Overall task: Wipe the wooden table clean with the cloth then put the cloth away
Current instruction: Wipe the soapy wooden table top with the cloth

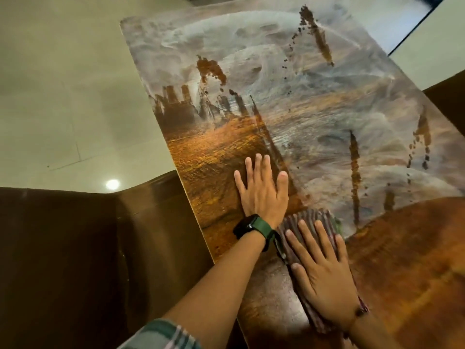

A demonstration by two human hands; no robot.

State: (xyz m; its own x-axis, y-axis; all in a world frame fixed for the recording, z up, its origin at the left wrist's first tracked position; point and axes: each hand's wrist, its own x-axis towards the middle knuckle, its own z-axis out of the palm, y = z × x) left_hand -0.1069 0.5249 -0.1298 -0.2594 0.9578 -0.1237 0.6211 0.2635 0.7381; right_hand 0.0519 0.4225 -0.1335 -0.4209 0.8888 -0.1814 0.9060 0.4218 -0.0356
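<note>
The long wooden table runs away from me, its far part covered in a grey-white dusty film with dark streaks. Its near part shows bare brown wood. My left hand lies flat on the bare wood with straight fingers, a dark watch on its wrist. Just to its right, my right hand presses flat on a ribbed purplish cloth, which lies on the table at the edge of the dusty film. Most of the cloth is hidden under the hand.
A dark brown sofa or bench borders the table on the left and near side. Pale tiled floor lies beyond, with a light reflection in it. Another dark seat sits at the right edge.
</note>
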